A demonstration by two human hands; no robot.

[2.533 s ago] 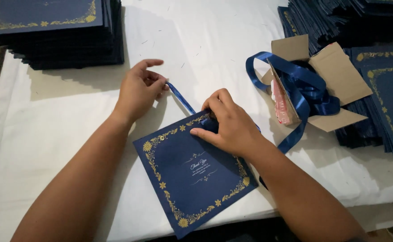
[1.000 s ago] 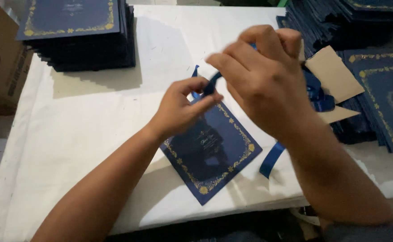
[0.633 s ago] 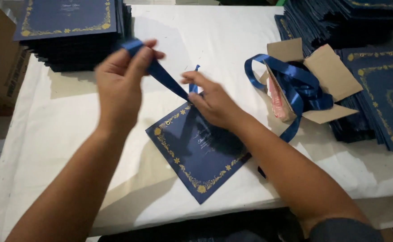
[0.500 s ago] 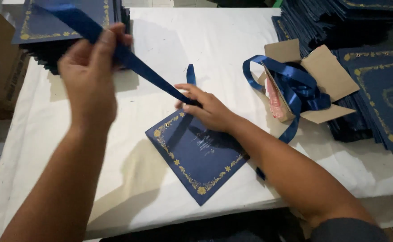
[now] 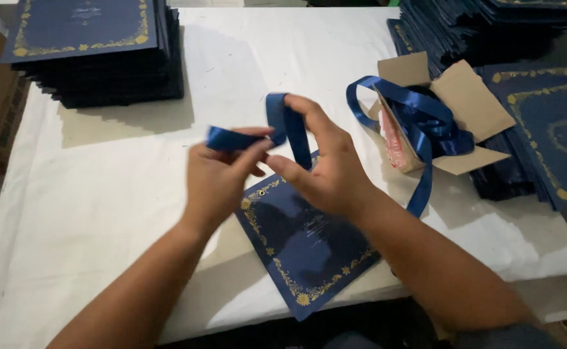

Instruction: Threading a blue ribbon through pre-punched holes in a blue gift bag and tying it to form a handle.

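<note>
Half a second ago the left hand (image 5: 222, 171) pulled the ribbon (image 5: 282, 126) out long toward the counter's far left corner; now both hands have come together above the card (image 5: 306, 249), near the counter's front edge, so looping has begun. Left hand pinches one end flat, right hand (image 5: 325, 165) pinches an upright loop. The ribbon is glossy blue satin; the card is navy with a gold floral border.

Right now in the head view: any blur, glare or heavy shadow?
Head view: left hand and right hand look sharp, as does the blue ribbon; sheen on the ribbon coil; hard shadow beside the card stack; card darkened by hand shadow.
</note>
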